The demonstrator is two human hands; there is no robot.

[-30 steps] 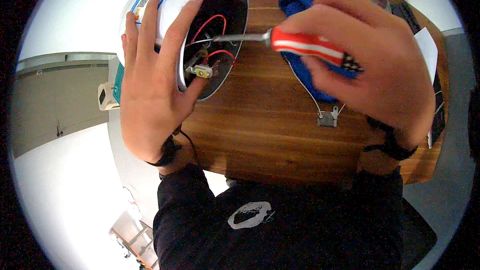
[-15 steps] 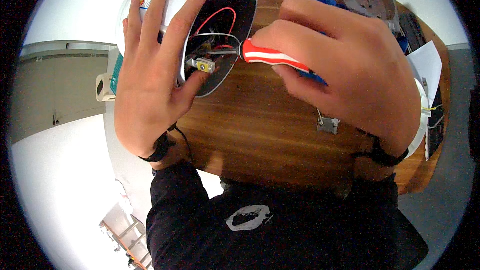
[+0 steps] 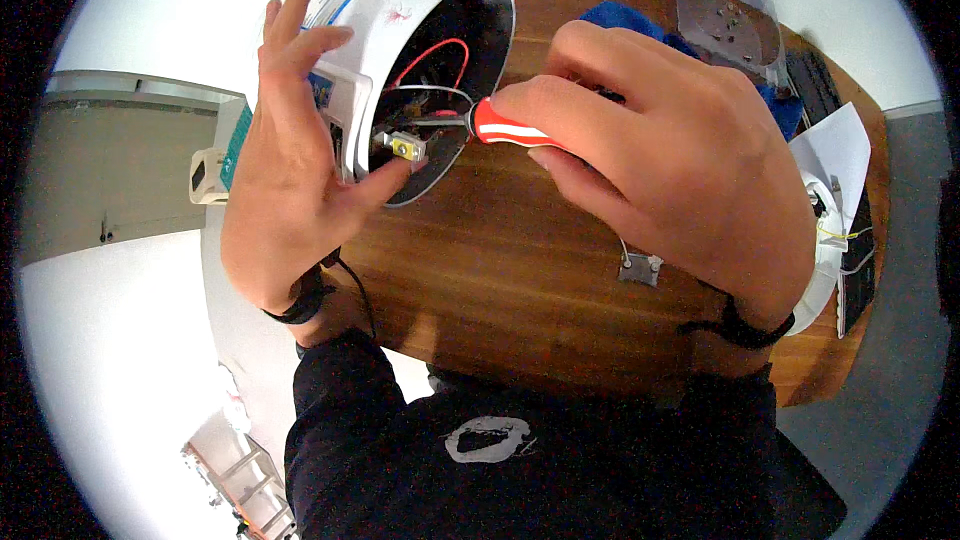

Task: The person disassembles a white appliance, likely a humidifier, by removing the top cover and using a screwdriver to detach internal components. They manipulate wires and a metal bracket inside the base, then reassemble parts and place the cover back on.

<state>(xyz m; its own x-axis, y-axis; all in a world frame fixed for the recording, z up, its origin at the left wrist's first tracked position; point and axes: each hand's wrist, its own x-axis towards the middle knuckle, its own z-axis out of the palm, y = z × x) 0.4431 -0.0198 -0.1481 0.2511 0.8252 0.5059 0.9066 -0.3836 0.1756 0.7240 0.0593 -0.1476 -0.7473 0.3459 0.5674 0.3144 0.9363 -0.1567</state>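
Observation:
A white rice-cooker-like housing (image 3: 375, 45) with pink flowers lies on its side, its open end facing right. Inside, a red wire (image 3: 466, 52) loops up beside a pale wire. My left hand (image 3: 282, 180) is against the housing's near side, fingers spread and partly lifted. Its thumb reaches to a small metal-and-yellow part (image 3: 405, 148) at the opening. In my right hand (image 3: 680, 140) is a screwdriver (image 3: 513, 127) with a red and white handle. Its shaft points left into the opening, just above the yellow part; the tip is hard to make out.
Behind my right hand are a blue cloth (image 3: 622, 16) and a clear plastic tray (image 3: 735, 15) of small parts. A small metal plate (image 3: 638, 268) lies on the wooden table (image 3: 500, 290). White paper (image 3: 835, 145) and a round white part (image 3: 818, 280) are at the right edge.
My left fingers have bent and drawn back on the housing, uncovering more of it. The screwdriver stays inside the opening, its handle slightly further left. The whole view has shifted a little.

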